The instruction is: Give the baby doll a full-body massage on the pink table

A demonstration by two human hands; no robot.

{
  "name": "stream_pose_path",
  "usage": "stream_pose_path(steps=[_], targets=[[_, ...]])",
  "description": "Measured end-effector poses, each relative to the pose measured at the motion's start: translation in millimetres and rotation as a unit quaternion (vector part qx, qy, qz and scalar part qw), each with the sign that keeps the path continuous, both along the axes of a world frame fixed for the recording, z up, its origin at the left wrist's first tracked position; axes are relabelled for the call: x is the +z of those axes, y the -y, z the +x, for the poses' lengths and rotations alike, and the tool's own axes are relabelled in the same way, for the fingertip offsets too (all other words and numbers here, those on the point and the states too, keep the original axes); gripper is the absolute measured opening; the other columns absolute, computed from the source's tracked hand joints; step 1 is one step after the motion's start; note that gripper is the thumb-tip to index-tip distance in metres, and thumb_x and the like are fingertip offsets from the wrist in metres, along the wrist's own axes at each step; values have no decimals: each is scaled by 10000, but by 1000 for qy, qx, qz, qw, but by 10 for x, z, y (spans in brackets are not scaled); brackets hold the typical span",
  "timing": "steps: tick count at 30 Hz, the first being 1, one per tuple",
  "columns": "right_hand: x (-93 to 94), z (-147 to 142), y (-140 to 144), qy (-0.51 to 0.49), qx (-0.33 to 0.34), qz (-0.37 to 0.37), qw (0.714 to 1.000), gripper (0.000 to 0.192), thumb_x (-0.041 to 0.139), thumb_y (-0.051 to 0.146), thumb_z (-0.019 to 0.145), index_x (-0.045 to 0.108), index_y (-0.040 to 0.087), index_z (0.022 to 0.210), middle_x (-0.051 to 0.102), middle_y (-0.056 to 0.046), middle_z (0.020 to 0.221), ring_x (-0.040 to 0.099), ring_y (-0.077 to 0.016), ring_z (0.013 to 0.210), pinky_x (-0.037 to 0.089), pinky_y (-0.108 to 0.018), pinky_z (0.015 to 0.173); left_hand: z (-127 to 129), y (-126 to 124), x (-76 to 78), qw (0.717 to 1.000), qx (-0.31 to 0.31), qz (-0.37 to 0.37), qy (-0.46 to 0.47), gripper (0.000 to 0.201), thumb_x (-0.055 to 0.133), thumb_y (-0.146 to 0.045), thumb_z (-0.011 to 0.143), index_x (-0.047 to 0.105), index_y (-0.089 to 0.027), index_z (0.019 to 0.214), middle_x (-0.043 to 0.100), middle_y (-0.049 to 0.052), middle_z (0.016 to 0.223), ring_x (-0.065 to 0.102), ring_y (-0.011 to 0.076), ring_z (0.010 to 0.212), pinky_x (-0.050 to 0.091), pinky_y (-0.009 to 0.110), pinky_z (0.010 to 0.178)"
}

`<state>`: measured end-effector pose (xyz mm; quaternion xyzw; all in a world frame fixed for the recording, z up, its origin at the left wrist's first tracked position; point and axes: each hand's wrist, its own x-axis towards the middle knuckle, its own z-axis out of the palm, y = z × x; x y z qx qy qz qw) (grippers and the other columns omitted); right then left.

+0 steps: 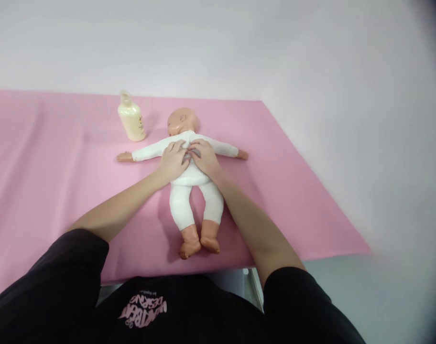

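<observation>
A baby doll with a white cloth body lies face down, its head turned to the left and both arms stretched out sideways. My left hand rests on the left side of its upper back, fingers extended. On the right side of the back lies my right hand, also flat with its fingers laid out. The fingertips of both hands come close together at the middle of the back. Neither hand grips anything. The doll's bare feet point toward me.
Pink sheeting covers the table under the doll. A pale yellow pump bottle stands upright left of the doll's head. Behind the table is a white wall. The table's right edge slants toward me.
</observation>
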<state>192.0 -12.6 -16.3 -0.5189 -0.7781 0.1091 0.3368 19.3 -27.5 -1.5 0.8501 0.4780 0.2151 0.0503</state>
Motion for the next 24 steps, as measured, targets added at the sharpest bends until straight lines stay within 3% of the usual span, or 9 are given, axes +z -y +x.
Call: stream_pose_path(steps=[5,10,18,24], targets=[[26,15,25,8,21,0,1000,411,424,191,966,682,200,1286,703,-105,1364,575,-251,1343,372,-436,1237,-31,-59,-97,1000,-15,-5,22,496,514,-305,981,570,-129,1442,450,144,1671,417,342,1514,303,525,1291],[35,14,49,38,7,-16,999,546,414,255,987,552,182,1510,457,-77,1675,396,-272,1536,261,-491,1312,-28,-125,-191,999,-6,-32,31,686,471,-344,1000,337,-116,1633,274,170,1752,229,349,1638,196,571,1329],[104,-26,94,81,-22,-59,995,611,382,276,996,475,167,1590,380,-73,1723,347,-314,1565,257,-554,1312,-12,-111,-148,999,2,-45,0,693,429,-347,1012,313,-114,1655,246,151,1763,195,331,1654,167,559,1340],[244,-64,220,177,-28,-141,974,657,272,274,1039,275,150,1684,194,-80,1790,208,-371,1641,269,-643,1288,3,-2,-24,997,12,-52,-64,679,381,-338,1033,301,-90,1660,240,141,1767,181,337,1656,185,543,1341]])
